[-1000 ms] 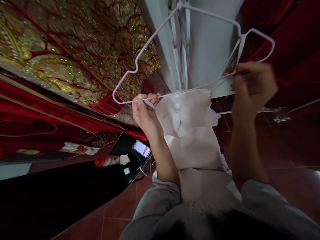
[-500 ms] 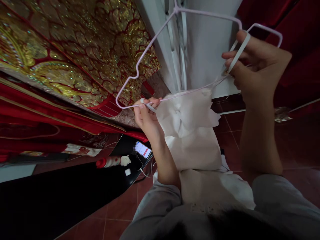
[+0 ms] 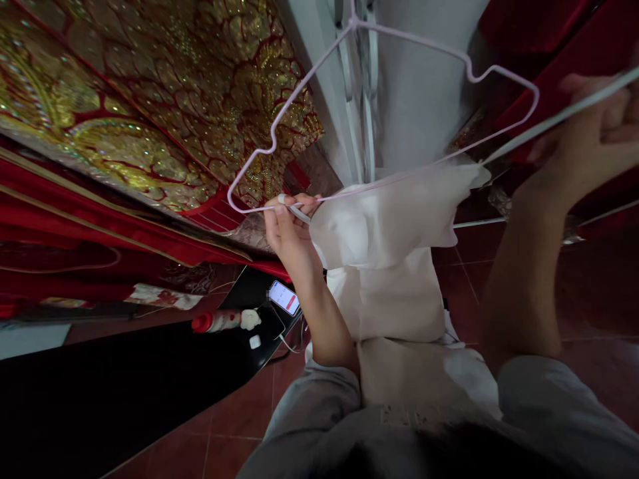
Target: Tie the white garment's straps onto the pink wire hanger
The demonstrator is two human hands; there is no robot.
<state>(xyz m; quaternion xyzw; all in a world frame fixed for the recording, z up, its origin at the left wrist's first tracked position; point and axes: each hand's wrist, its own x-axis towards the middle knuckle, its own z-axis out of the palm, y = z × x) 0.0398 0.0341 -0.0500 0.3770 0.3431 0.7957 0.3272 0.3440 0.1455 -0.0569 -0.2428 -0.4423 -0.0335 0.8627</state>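
My left hand [image 3: 293, 226] is closed on the lower bar of a pale pink clothes hanger [image 3: 292, 110], at its left end. A white strap [image 3: 301, 214] also runs through those fingers. From the bar hangs a white sleeveless-looking garment [image 3: 394, 226], its folds falling toward my body. My right hand [image 3: 594, 136], blurred at the right edge, grips the garment's other strap [image 3: 549, 130]. It is stretched taut from the garment's upper right corner, in front of the hanger's right end. The hanger's hook goes out of view at the top.
Red and gold sequined garments [image 3: 200, 100] hang on the left. A black tabletop [image 3: 150, 372] at lower left bears a phone [image 3: 284, 297], a red-capped bottle [image 3: 217, 322] and a white case [image 3: 255, 342]. Dark red cloth [image 3: 529, 40] hangs at upper right, beside a pale panel [image 3: 419, 80].
My right hand has moved right, away from the hanger's right end, drawing the strap out long and pulling the garment's corner rightward. My left hand has stayed nearly in place.
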